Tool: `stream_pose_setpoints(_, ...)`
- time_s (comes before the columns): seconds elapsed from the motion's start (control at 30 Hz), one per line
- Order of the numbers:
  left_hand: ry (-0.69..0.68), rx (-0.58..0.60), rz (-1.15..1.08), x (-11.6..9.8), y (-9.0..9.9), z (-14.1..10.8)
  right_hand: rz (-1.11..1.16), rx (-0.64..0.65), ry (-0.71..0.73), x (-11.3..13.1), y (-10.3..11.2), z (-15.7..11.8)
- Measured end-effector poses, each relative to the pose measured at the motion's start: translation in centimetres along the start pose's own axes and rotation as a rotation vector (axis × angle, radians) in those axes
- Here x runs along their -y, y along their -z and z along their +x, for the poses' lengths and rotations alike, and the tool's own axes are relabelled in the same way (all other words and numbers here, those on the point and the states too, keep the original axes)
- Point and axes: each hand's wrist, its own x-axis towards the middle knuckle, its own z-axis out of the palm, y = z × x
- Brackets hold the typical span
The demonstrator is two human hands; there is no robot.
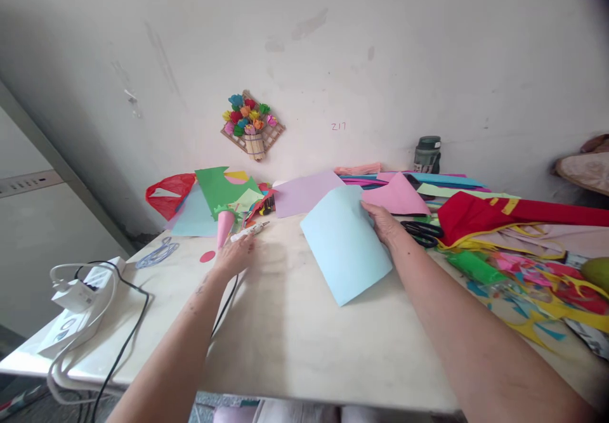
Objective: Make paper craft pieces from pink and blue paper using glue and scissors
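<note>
A light blue sheet of paper (345, 242) is held by its right edge in my right hand (383, 223), slightly bent and tilted over the table. My left hand (236, 255) lies at a white glue gun (250, 231) with a black cord; the hand's underside is hidden, so its grip is unclear. Just beyond that hand stands a pink paper cone (225, 227) with a green fringed end. A small red paper circle (207, 256) lies to its left. Black-handled scissors (422, 233) rest beside my right wrist.
Coloured sheets, including a purple one (309, 193), lie along the wall. A power strip (80, 302) with cables sits at the left. Red cloth (476, 217), paper scraps (537, 296) and a dark bottle (427, 155) are at the right.
</note>
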Motion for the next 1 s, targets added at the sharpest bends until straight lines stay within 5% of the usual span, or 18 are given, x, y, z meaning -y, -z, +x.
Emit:
stream_pose_setpoints(0.1,0.051,0.077,0.053,0.6,1.4,0.0,0.058,0.082,-0.077,0.4,-0.7,-0.6)
stream_pose_setpoints(0.2,0.132,0.122,0.115,-1.0,3.7,0.7,-0.038,0.088,-0.075,0.6,-0.8,-1.0)
stream_pose_setpoints(0.3,0.158,-0.017,0.013,-4.5,5.6,1.8,-0.133,0.151,-0.097,0.8,-1.0,-1.1)
stream_pose_setpoints(0.4,0.115,-0.063,-0.353,-8.4,5.4,2.7,-0.16,0.297,-0.128,1.2,-1.6,-0.8)
stream_pose_setpoints(0.53,0.016,0.217,-1.07,-11.5,2.6,2.4,-0.266,0.415,-0.081,2.0,-2.8,-0.2)
stream_pose_setpoints(0.63,-0.055,0.352,-1.365,-12.2,0.9,1.8,-0.508,0.391,0.043,2.6,-3.9,0.5)
stream_pose_setpoints(0.7,-0.029,0.276,-1.408,-12.4,0.3,1.9,-0.684,0.305,0.167,2.8,-4.6,1.2)
stream_pose_setpoints(0.83,0.095,-0.085,-1.144,-12.2,-0.3,3.2,-0.841,0.078,0.345,3.0,-5.7,2.1)
stream_pose_setpoints(1.0,0.219,-0.286,-0.829,-10.6,-2.6,4.7,-0.817,0.012,0.187,2.7,-4.1,2.0)
